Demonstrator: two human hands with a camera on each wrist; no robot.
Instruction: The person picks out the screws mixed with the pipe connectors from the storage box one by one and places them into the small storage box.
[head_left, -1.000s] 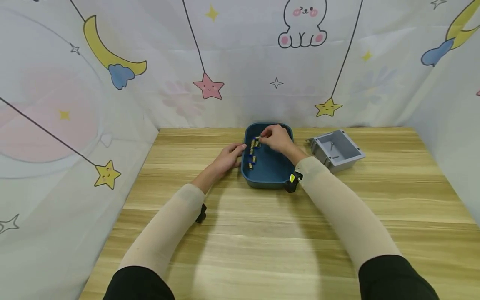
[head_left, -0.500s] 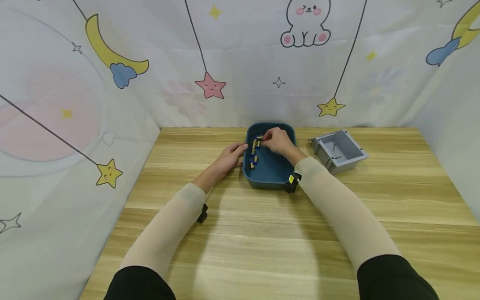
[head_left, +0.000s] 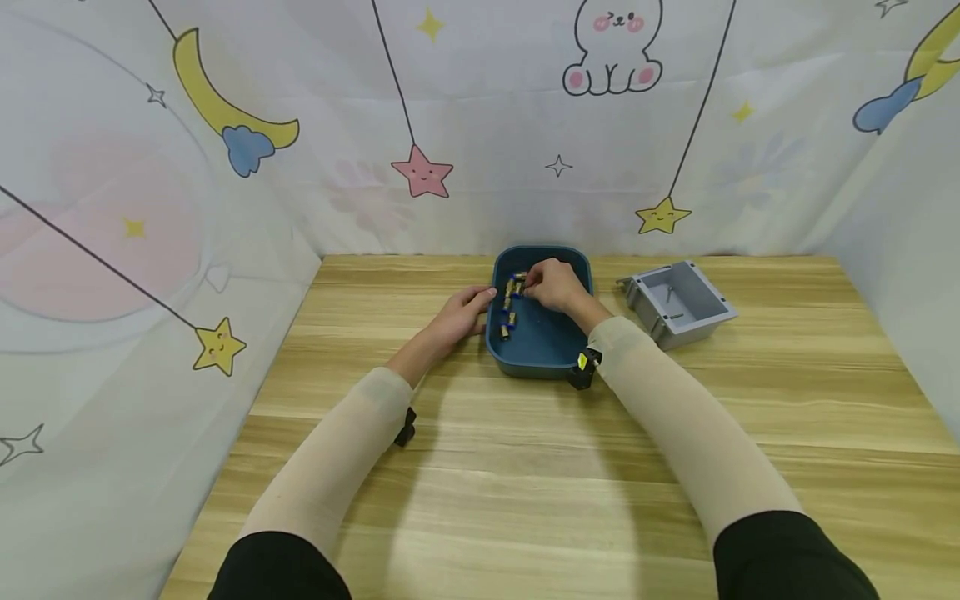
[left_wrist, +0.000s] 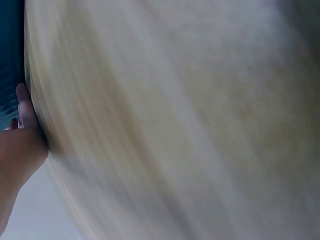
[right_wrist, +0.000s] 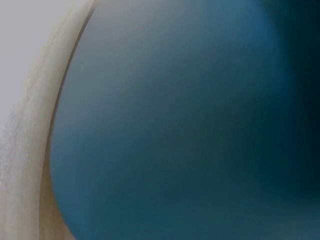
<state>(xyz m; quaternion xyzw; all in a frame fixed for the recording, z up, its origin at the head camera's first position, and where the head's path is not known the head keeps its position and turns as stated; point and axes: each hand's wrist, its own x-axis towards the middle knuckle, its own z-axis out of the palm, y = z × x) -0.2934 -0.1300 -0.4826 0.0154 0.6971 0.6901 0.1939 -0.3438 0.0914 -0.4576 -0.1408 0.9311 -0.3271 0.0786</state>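
Fingers of the right hand [head_left: 553, 284] pinch one of several brass fittings [head_left: 509, 304] in one blue tray [head_left: 551, 337].

The tray [head_left: 542, 354] was dark teal-blue, and the small fittings [head_left: 510, 302] in it at its nine o'clock side were brass-yellow with blue ends. The open box [head_left: 681, 305] at the tray's three o'clock was plain light grey. The table [head_left: 525, 467] was pale wood with streaky grain. Both forearms wore beige sleeves [head_left: 337, 454] over black cuffs. The backdrop curtain [head_left: 487, 125] at twelve o'clock was white, printed with yellow moons, blue clouds, a pink star, yellow stars and an outlined white bunny with pink cheeks.
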